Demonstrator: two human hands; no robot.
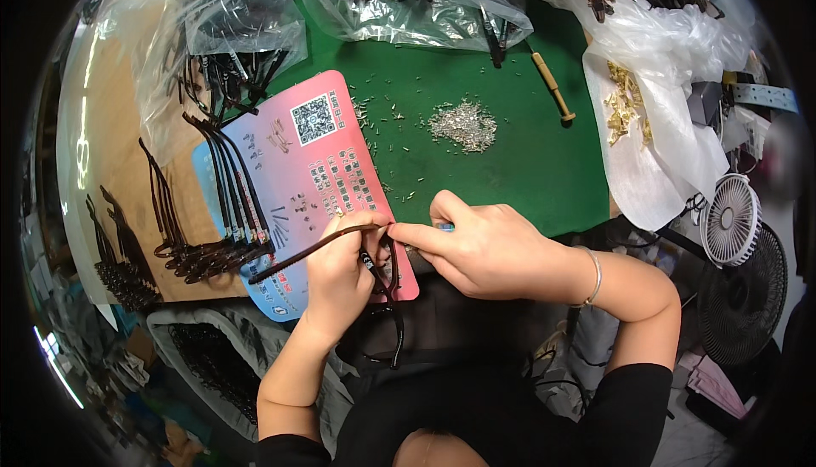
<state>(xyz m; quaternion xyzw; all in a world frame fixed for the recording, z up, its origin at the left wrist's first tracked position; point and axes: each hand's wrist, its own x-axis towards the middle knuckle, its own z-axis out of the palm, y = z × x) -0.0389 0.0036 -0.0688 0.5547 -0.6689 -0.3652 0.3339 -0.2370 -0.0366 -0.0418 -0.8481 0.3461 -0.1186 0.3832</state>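
Observation:
My left hand (pixel 338 267) is closed around a dark eyeglass frame (pixel 393 293) near the table's front edge. One brown temple (pixel 306 255) sticks out to the left past the knuckles; another dark part hangs below the hand. Against the hinge area at my left fingertips presses the index finger of my right hand (pixel 501 250). My right fingers are curled, and a bit of something blue (pixel 445 226) shows between them; the rest of it is hidden. Under my left hand lies a pink and blue printed mat (pixel 327 140) with small metal parts on it.
Tiny silver screws (pixel 463 127) are heaped on the green mat (pixel 510 178). A tan-handled tool (pixel 551 84) lies beyond them. Dark glasses (pixel 221 254) stand in rows at left. Plastic bags (pixel 408 21) line the back; brass-coloured pieces (pixel 627 101) and a white fan (pixel 733 220) are at right.

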